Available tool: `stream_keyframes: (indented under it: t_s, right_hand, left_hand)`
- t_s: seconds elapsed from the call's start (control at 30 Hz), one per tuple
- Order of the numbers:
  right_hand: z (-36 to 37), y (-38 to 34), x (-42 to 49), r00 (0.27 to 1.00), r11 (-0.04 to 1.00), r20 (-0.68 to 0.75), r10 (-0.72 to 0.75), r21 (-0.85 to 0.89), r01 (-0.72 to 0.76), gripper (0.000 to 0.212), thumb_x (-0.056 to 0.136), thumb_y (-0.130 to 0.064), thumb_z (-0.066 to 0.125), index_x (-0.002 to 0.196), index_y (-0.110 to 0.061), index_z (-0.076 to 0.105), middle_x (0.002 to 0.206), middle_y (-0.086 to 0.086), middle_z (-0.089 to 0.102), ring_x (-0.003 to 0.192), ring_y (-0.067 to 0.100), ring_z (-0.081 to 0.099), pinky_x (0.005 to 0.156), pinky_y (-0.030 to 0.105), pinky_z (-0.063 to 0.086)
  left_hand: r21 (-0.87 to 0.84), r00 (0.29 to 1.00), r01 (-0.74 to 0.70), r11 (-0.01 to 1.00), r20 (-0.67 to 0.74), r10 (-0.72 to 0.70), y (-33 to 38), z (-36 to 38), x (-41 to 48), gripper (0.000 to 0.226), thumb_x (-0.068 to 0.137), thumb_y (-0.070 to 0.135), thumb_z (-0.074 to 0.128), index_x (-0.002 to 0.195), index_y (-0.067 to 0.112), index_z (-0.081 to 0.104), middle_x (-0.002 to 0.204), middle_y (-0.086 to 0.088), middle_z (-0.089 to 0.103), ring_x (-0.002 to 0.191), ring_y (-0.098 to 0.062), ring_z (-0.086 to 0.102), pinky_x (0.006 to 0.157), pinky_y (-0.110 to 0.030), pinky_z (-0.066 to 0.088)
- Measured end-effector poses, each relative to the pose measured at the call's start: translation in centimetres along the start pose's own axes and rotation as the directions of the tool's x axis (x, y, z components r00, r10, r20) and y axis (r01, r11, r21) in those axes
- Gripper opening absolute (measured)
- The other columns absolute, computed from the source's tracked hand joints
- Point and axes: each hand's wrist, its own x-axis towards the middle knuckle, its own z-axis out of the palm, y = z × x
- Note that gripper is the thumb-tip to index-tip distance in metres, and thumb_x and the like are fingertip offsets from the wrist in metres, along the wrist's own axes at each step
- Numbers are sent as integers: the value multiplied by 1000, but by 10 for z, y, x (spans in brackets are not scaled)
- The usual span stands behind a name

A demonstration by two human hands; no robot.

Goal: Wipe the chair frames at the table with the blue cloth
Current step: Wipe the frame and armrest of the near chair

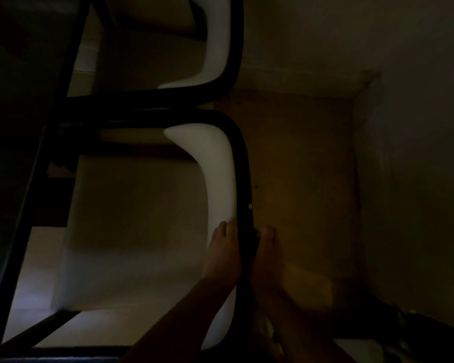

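Darkness covered most of the view, so only broad shapes and a few surfaces could be read. Two chairs stood side by side at the table (16,179), whose dark edge ran along the left. The near chair (142,231) had a pale, smooth seat and a pale, rounded backrest that curved like a shell; it looked like plastic or padded vinyl, but which one I could not tell. A black frame (240,163) of round tube ran around the outside of the backrest, bending in a soft corner at the top and continuing toward the table. The far chair (220,35) had the same pale shell and the same black tube around it. The floor (299,166) to the right was a dull yellow-brown, with a pale wall (417,127) beside it. The left hand (224,252) lay on the pale backrest just beside the frame, fingers stretched out and flat, gripping nothing. The right hand (266,255) was on the other side of the tube, fingers bent toward it; something dark sat between this hand and the frame, but I could not tell if it was the blue cloth or if the fingers held it.
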Motion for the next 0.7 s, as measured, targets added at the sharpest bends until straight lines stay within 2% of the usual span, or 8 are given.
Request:
stream_keyframes:
  t_s: [0.1, 0.27, 0.33, 0.43, 0.5, 0.57, 0.6, 0.7]
  right_hand:
    - [-7, -20, 51, 999, 998, 1, -55, 28, 55, 31, 89, -31, 63, 109, -11, 51, 105, 6, 59, 90, 22, 59, 75, 36, 52]
    - [-9, -65, 154, 979, 978, 24, -205, 40, 204, 23, 88, -26, 57, 101, -8, 52, 100, 12, 59, 86, 28, 58, 75, 48, 53]
    - [-9, -85, 193, 971, 971, 37, -238, 31, 237, 19, 90, -24, 55, 98, -8, 51, 98, 11, 59, 85, 26, 57, 75, 46, 51]
    - [-4, -122, 248, 960, 954, 29, -278, 123, 273, 9, 97, -19, 50, 94, -10, 48, 92, 3, 53, 80, 15, 51, 73, 39, 44]
    - [0, -144, 282, 951, 949, 86, -297, 139, 284, 19, 98, -22, 51, 109, -7, 51, 104, 10, 56, 93, 23, 57, 80, 40, 45]
    - [2, -161, 310, 936, 952, 176, -304, 99, 290, 39, 98, -26, 52, 128, -4, 44, 123, 16, 56, 111, 31, 57, 92, 42, 47]
    - [3, -164, 319, 928, 948, 198, -317, 99, 302, 42, 97, -26, 53, 130, -3, 42, 125, 18, 55, 112, 33, 57, 95, 46, 47]
    - [2, -160, 325, 904, 920, 190, -383, 169, 355, 30, 95, -23, 56, 116, -3, 47, 100, 11, 55, 88, 27, 57, 79, 44, 50]
  left_hand:
    - [19, 998, 30, 999, -59, -29, 13, -9, 53, 32, 89, 23, 58, 114, 8, 46, 112, -11, 53, 92, -25, 56, 75, -36, 52]
    - [147, 981, 32, 989, -192, -3, 28, -31, 151, 19, 90, 18, 55, 103, 6, 48, 101, -14, 56, 85, -27, 55, 67, -34, 43]
    - [149, 968, 77, 986, -247, -38, 31, -41, 188, 19, 90, 18, 54, 104, 5, 49, 102, -15, 57, 86, -28, 55, 69, -35, 46]
    - [157, 957, 150, 976, -272, -103, 34, -61, 245, 21, 91, 18, 54, 107, 8, 45, 109, -15, 57, 93, -29, 58, 77, -40, 51]
    - [180, 952, 185, 966, -278, -130, 34, -77, 281, 20, 90, 14, 52, 108, 9, 43, 111, -16, 57, 98, -33, 59, 80, -44, 51]
    - [176, 954, 217, 960, -246, -170, 34, -91, 313, 22, 90, 13, 52, 109, 10, 40, 110, -18, 58, 96, -36, 60, 76, -46, 50]
    - [165, 955, 228, 959, -228, -188, 33, -96, 324, 25, 89, 15, 54, 109, 12, 39, 108, -19, 58, 94, -37, 61, 73, -45, 49]
    - [172, 963, 203, 964, -215, -165, 30, -98, 327, 21, 89, 17, 53, 105, 15, 40, 104, -17, 56, 87, -36, 60, 67, -40, 45]
